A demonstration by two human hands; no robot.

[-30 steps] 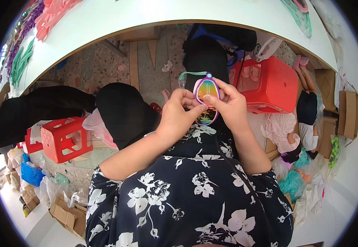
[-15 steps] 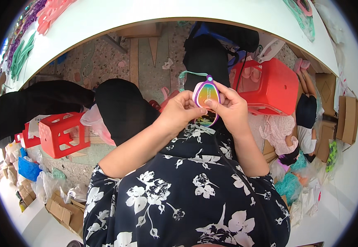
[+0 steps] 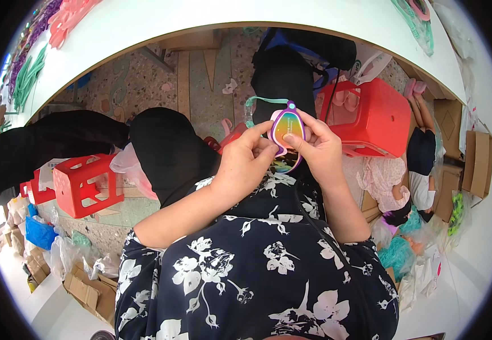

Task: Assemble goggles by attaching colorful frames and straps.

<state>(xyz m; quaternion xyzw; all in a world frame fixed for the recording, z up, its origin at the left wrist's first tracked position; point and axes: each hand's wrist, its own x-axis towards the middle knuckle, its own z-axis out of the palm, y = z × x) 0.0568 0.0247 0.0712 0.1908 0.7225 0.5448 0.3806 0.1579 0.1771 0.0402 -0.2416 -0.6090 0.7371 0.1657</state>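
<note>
A pair of swim goggles (image 3: 285, 123) with a purple frame and mirrored rainbow lenses is held upright above my lap, one lens above the other. My right hand (image 3: 320, 148) grips the upper lens from the right, its thumb lying across the lens face. At the left edge, near the bridge between the lenses, my left hand (image 3: 242, 158) pinches the purple frame with thumb and fingertips. A teal strap (image 3: 265, 100) runs from the top end of the goggles to the left. My fingers partly cover the lower lens.
Ahead curves a white table edge (image 3: 223, 14), with pink straps (image 3: 67, 20) and green straps (image 3: 29, 79) on its left. Red stools stand right (image 3: 386, 116) and left (image 3: 87, 184). Another person's dark-clothed leg (image 3: 59, 139) reaches in from the left. Cardboard boxes and bags lie at both sides.
My left thumb and fingers have shifted down and left along the frame, uncovering more of the bridge. The goggles have moved slightly right and up; my right hand keeps its grip.
</note>
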